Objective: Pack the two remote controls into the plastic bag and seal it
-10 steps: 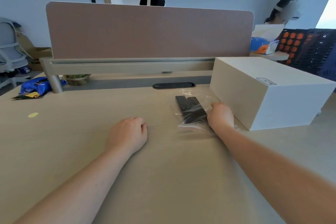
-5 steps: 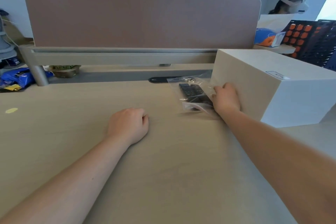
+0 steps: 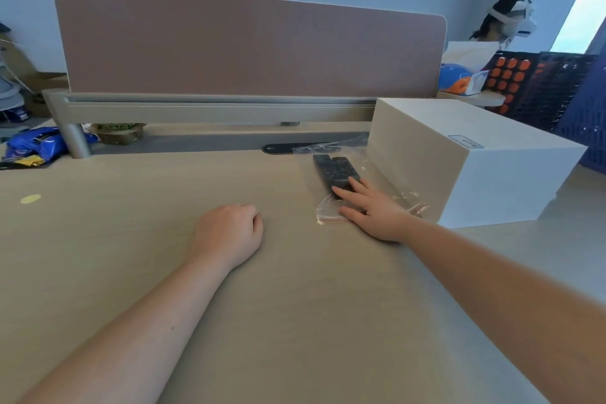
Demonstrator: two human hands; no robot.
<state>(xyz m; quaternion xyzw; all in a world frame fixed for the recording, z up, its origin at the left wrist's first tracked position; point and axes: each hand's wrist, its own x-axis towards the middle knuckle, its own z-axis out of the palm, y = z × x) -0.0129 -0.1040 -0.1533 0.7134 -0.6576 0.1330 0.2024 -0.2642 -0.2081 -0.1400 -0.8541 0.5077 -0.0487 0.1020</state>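
Two black remote controls [image 3: 334, 170] lie side by side inside a clear plastic bag [image 3: 377, 174] with a red seal strip along its near edge, flat on the desk beside the white box. My right hand [image 3: 373, 210] rests flat on the near end of the bag, fingers spread, covering the remotes' near ends. My left hand [image 3: 229, 233] lies on the desk to the left as a loose fist, holding nothing, well apart from the bag.
A white box [image 3: 459, 161] stands right against the bag. A pink divider panel [image 3: 249, 46] runs along the desk's back edge. A blue snack packet [image 3: 36, 147] and a small bowl [image 3: 118, 133] sit at far left. Two people sit beyond the divider.
My right hand has gone from gripping the bag's right side to lying flat and open on its near end. The bag has settled flat. The left hand has stayed put.
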